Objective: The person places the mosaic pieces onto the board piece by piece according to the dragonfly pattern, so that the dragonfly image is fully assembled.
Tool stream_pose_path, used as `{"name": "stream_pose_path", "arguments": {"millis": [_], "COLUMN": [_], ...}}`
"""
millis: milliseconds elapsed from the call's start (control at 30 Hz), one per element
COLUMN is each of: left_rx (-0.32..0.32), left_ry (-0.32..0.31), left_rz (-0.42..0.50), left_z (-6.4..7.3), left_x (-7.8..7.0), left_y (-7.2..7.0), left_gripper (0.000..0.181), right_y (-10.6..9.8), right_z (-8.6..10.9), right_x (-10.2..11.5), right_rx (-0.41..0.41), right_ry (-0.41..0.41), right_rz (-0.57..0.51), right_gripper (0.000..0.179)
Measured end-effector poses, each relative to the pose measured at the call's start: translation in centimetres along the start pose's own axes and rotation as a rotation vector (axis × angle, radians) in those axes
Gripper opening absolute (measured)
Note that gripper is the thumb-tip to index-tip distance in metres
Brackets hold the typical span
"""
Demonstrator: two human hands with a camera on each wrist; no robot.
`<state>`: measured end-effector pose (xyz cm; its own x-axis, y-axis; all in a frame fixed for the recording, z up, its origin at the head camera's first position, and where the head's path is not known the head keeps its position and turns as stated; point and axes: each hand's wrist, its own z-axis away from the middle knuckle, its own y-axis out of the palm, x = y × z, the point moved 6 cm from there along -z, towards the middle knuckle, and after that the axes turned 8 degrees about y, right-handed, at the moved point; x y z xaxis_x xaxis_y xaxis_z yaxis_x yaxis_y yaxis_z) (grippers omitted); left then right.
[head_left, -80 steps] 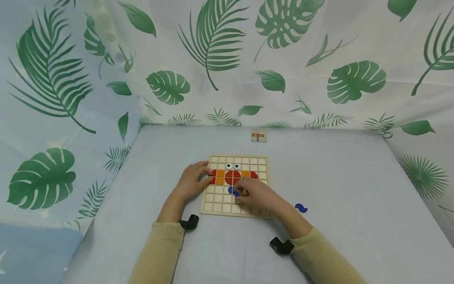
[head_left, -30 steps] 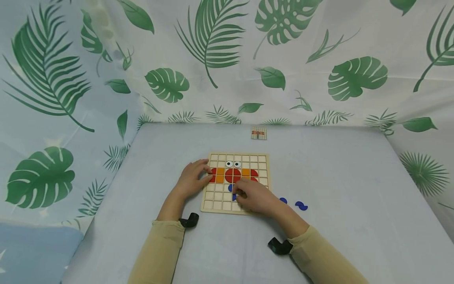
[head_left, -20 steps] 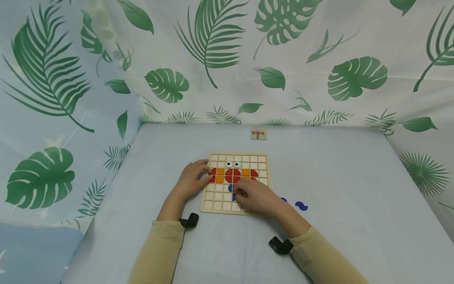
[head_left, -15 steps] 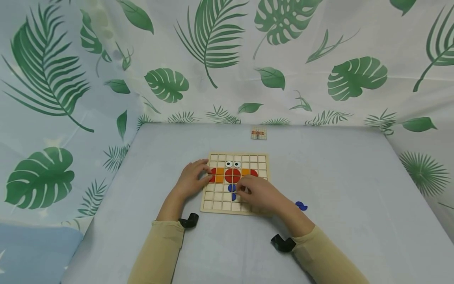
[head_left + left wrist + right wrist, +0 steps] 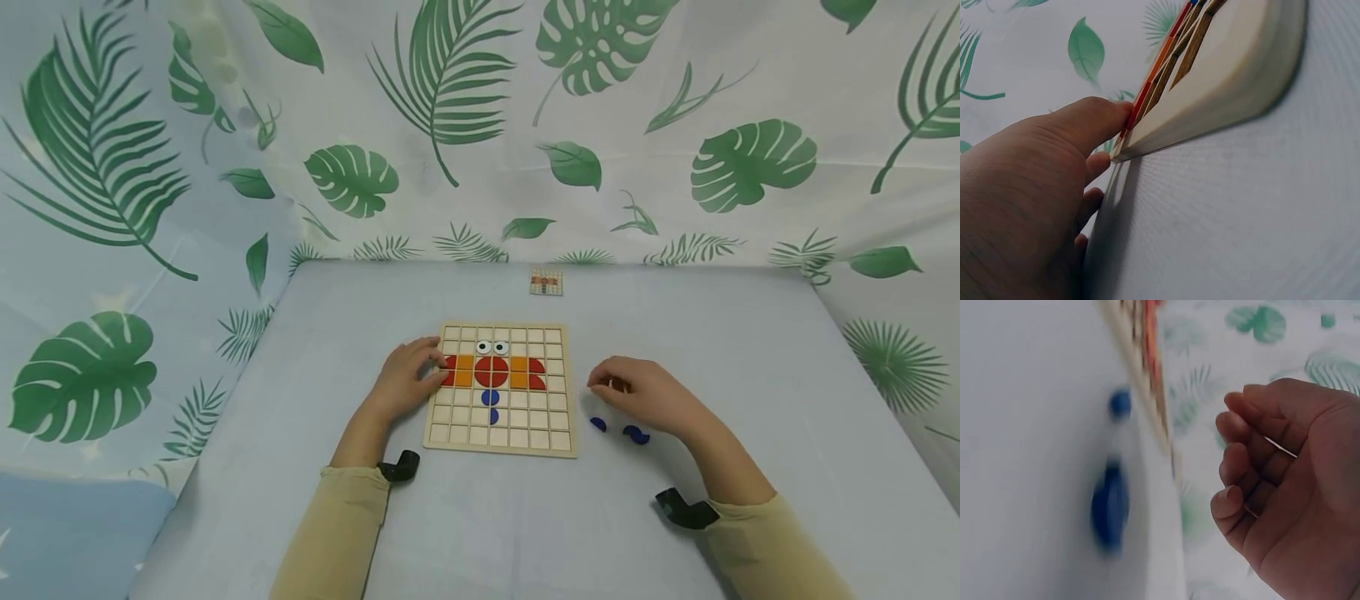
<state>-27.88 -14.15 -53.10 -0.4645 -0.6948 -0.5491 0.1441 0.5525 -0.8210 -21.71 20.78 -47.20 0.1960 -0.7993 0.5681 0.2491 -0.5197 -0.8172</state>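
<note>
A wooden grid board [image 5: 538, 437] lies on the table, with coloured pieces set in its squares. Red quarter-round pieces form a disc [image 5: 491, 372] at its middle, orange squares [image 5: 519, 372] flank it, and two round eye pieces [image 5: 492, 347] sit above. Below are blue half-round pieces [image 5: 490, 398]. My left hand [image 5: 407, 377] rests at the board's left edge; in the left wrist view its thumb [image 5: 1124, 111] touches the rim beside a red piece. My right hand [image 5: 637, 392] hovers right of the board, fingers loosely curled, holding nothing. Under it lie loose blue pieces [image 5: 597, 424].
A small pattern card [image 5: 547, 282] lies toward the back of the table. Two blue pieces [image 5: 637, 435] overlap near my right wrist. Leaf-printed cloth [image 5: 465, 167] hangs behind and at the sides. Each wrist carries a black camera mount [image 5: 400, 467].
My right hand has left the blue pieces on the board and moved right, over the loose ones. A blue disc and a half disc now show uncovered. My left hand has stayed put.
</note>
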Motion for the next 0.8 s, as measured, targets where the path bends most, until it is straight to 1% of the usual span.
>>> {"name": "stream_pose_path", "arguments": {"millis": [100, 167, 300, 400, 533, 700, 800], "left_rx": [0.004, 0.008, 0.013, 0.015, 0.015, 0.009, 0.007], "left_ry": [-0.007, -0.009, -0.013, -0.016, -0.009, 0.002, 0.002], "left_rz": [0.003, 0.002, -0.001, 0.0, 0.002, 0.002, -0.001], "left_z": [0.0, 0.0, -0.1, -0.1, 0.0, 0.0, 0.0], "left_x": [0.0, 0.0, 0.0, 0.2, 0.2, 0.0, 0.0], "left_y": [0.0, 0.0, 0.1, 0.2, 0.2, 0.1, 0.1], "left_gripper": [0.012, 0.012, 0.012, 0.012, 0.012, 0.013, 0.013], "right_y": [-0.7, -0.9, -0.9, -0.6, -0.4, 0.0, 0.3], "right_z": [1.2, 1.8, 2.8, 3.3, 3.7, 4.0, 4.0], "right_x": [-2.3, -3.5, -5.2, -5.8, -6.4, -6.7, -6.7], "right_rx": [0.001, 0.006, 0.03, 0.065, 0.113, 0.17, 0.164], "right_ry": [0.054, 0.077, 0.088, 0.062, 0.002, -0.081, -0.116], "right_rz": [0.001, -0.006, -0.023, -0.043, -0.062, -0.038, -0.01], "right_gripper": [0.012, 0.01, 0.01, 0.014, 0.018, 0.026, 0.029]}}
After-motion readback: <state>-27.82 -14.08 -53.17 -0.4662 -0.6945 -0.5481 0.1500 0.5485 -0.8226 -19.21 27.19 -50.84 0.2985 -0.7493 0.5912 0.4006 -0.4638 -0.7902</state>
